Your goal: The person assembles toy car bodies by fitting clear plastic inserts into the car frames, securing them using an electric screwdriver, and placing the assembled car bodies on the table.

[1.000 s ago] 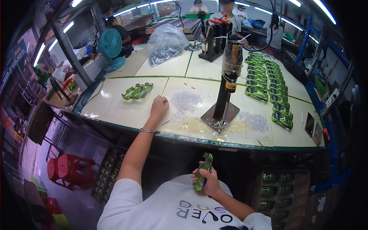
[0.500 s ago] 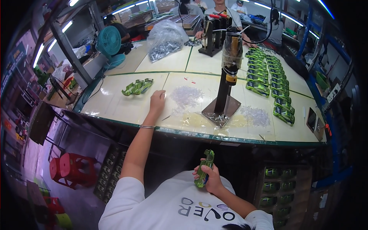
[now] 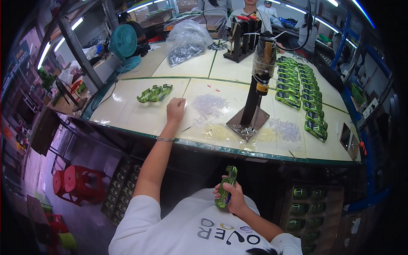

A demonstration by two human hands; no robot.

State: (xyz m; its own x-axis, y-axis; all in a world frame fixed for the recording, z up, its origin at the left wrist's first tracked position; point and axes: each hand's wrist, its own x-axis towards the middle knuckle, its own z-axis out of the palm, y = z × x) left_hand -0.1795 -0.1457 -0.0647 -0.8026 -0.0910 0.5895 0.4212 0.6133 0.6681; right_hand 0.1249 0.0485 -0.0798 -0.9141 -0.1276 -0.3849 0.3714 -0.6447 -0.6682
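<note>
Clock directions are read from the left hand. Little changes over the last second: the left hand shifts slightly off the pile of clear bits at three o'clock, toward the loose green shells at ten. Its fingers look curled; cannot tell whether they are pinched together or on anything. The right hand, at five o'clock, stays clamped around the held green shell, nearly upright in front of the shirt, below the table edge. The tool stand, between three and four o'clock, is untouched; the shell rows toward two to three look unaltered. Judgement: the work is at a brief hold, no shell having visibly moved onto or off the table.
</note>
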